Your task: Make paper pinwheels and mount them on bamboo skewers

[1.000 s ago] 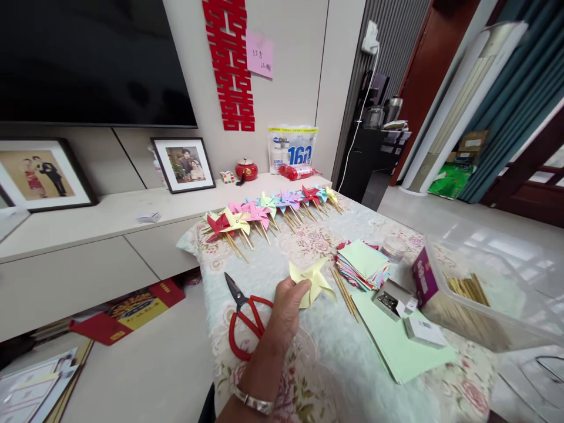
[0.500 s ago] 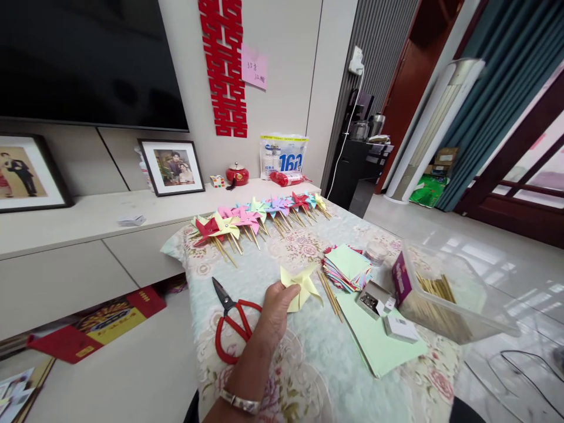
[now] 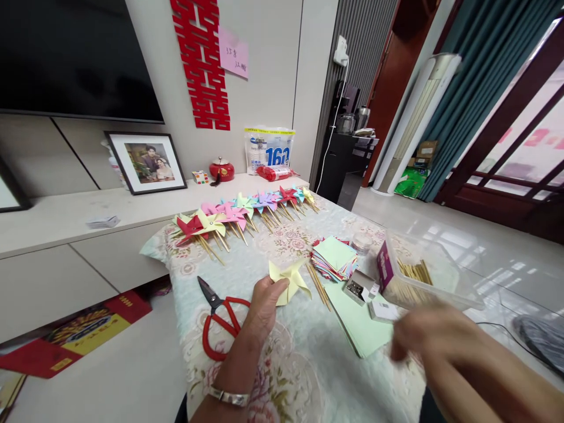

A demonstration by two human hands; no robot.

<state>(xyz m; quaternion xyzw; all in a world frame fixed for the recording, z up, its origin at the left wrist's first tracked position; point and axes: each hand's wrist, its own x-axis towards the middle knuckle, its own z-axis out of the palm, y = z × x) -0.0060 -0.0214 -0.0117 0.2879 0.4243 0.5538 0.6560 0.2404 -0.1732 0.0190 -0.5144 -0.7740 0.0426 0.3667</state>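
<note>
My left hand [image 3: 265, 302] pinches a pale yellow paper pinwheel [image 3: 294, 281] at its middle, thumb on top, above the flowered cloth. No stick shows on this pinwheel. My right hand [image 3: 423, 338] is smeared by motion over the table's right edge, close to the green paper sheets [image 3: 359, 326] and a small white box [image 3: 382, 311]; its fingers cannot be made out. Just left of my left forearm lie red-handled scissors [image 3: 222, 317]. A few wooden sticks [image 3: 318, 286] rest right of the pinwheel, beside an open small box of metal pins [image 3: 358, 289].
Finished pinwheels [image 3: 211, 223] on sticks lie in a row along the far table side. A stack of coloured paper squares [image 3: 335, 257] and a round clear container [image 3: 362, 242] sit to the right. A clear plastic bin [image 3: 449, 276] holds many sticks at the right edge.
My right hand has come into view from the lower right. My left hand still holds the yellow pinwheel. The whole view has shifted somewhat to the right.
</note>
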